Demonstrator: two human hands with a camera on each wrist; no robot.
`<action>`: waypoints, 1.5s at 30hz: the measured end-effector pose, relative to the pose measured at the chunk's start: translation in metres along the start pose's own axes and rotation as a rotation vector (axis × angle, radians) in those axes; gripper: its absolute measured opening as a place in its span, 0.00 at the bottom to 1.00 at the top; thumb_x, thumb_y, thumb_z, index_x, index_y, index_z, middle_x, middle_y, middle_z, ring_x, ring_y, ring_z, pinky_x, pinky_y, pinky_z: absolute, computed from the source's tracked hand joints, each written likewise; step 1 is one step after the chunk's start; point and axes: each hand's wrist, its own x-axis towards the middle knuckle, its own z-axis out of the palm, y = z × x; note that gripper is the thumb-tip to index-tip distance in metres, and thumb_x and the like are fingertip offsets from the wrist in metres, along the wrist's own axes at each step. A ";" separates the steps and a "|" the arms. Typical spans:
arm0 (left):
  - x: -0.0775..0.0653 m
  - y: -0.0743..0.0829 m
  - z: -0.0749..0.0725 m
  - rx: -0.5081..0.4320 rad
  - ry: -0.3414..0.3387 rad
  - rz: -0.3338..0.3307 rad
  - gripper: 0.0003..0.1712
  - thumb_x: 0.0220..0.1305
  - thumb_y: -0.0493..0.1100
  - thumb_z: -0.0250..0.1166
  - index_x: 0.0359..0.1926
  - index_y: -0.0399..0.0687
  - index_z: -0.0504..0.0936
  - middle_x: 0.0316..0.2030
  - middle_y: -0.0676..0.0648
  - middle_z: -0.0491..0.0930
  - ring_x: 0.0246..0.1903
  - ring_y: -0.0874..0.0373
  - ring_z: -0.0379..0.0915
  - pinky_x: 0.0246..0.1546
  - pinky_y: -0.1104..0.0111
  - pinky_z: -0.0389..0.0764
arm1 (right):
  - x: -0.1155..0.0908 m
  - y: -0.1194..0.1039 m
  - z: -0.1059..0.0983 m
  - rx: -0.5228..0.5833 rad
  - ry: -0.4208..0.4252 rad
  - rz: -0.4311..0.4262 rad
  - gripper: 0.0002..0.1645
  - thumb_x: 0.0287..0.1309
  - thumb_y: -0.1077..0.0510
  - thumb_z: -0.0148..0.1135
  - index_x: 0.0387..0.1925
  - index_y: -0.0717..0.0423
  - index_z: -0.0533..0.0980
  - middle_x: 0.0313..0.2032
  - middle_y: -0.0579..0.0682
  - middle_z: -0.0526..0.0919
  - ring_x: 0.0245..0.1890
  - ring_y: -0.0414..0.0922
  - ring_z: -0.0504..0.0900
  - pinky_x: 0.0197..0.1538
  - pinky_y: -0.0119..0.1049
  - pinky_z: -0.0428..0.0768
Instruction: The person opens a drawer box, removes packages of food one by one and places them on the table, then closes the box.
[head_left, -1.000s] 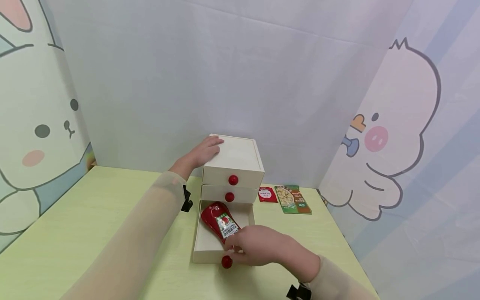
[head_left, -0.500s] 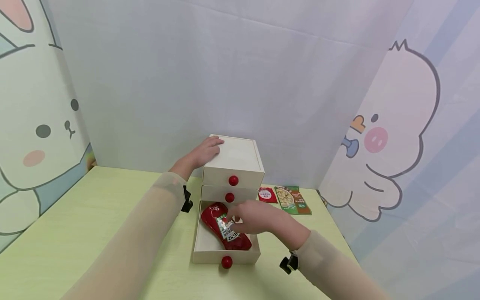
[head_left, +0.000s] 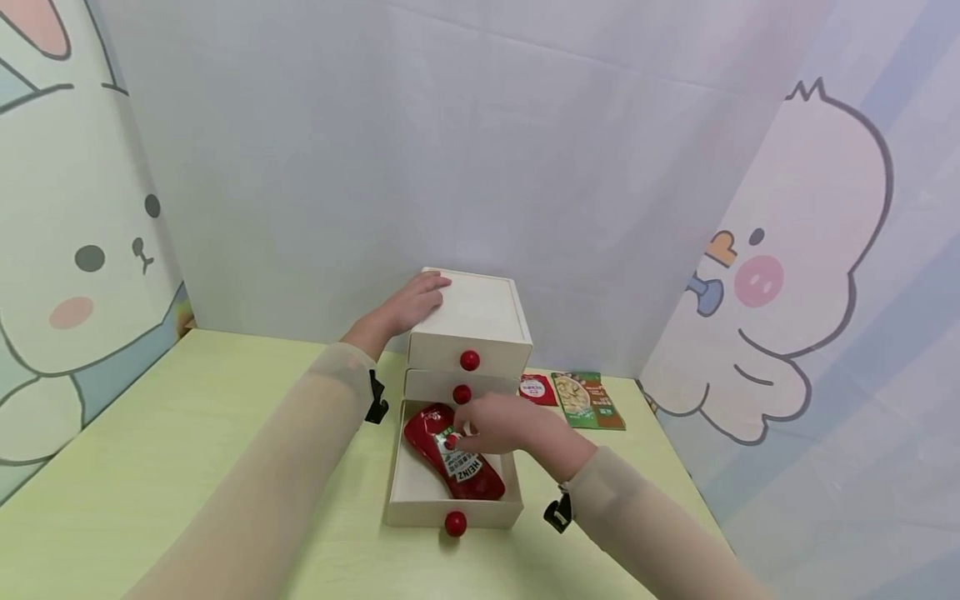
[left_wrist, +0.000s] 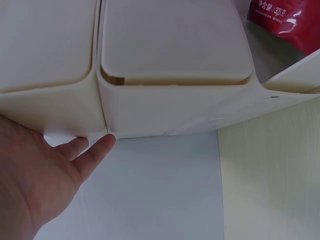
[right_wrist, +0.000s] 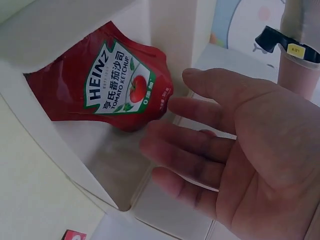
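A small white drawer cabinet (head_left: 471,308) with red knobs stands on the table, its bottom drawer (head_left: 420,512) pulled out. Inside that drawer lies a red Heinz ketchup pouch (head_left: 480,482), its printed side up. My left hand (head_left: 407,307) rests on the cabinet's upper left edge. In the left wrist view, the left hand's (left_wrist: 45,175) thumb side and fingers lie along the cabinet's wall. Over the pouch's upper right hovers my right hand (head_left: 504,423), near the middle drawer's knob (head_left: 462,394). The right wrist view shows its fingers (right_wrist: 190,160) loosely bent, with nothing held.
To the right of the cabinet, a small red packet (head_left: 537,389) and a green-and-brown food packet (head_left: 589,402) lie on the pale green table (head_left: 247,400). A grey curtain (head_left: 315,167) closes off the back, with cartoon-printed curtains at both sides.
My right hand has moved from the bottom drawer's front, back and up over the pouch towards the middle drawer. The pouch and the left hand stay where they were.
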 end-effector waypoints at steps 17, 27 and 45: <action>0.000 0.002 0.001 0.004 -0.006 -0.003 0.37 0.81 0.48 0.42 0.86 0.42 0.62 0.89 0.39 0.46 0.90 0.40 0.32 0.88 0.42 0.43 | 0.022 -0.002 0.029 -0.083 -0.071 0.212 0.33 0.63 0.30 0.77 0.54 0.49 0.83 0.37 0.40 0.85 0.36 0.40 0.82 0.52 0.37 0.87; 0.000 0.001 0.000 0.015 -0.005 0.002 0.37 0.82 0.49 0.42 0.86 0.43 0.61 0.90 0.40 0.45 0.90 0.40 0.31 0.88 0.42 0.42 | 0.029 -0.010 0.038 -0.126 -0.093 0.257 0.43 0.55 0.20 0.75 0.48 0.52 0.80 0.37 0.42 0.83 0.37 0.40 0.80 0.48 0.34 0.82; -0.002 0.003 -0.001 0.020 -0.010 0.006 0.37 0.82 0.49 0.43 0.86 0.43 0.61 0.90 0.40 0.46 0.90 0.40 0.33 0.88 0.42 0.44 | 0.032 -0.020 0.055 0.001 -0.158 0.448 0.70 0.50 0.26 0.82 0.80 0.59 0.61 0.55 0.53 0.83 0.48 0.46 0.80 0.64 0.46 0.87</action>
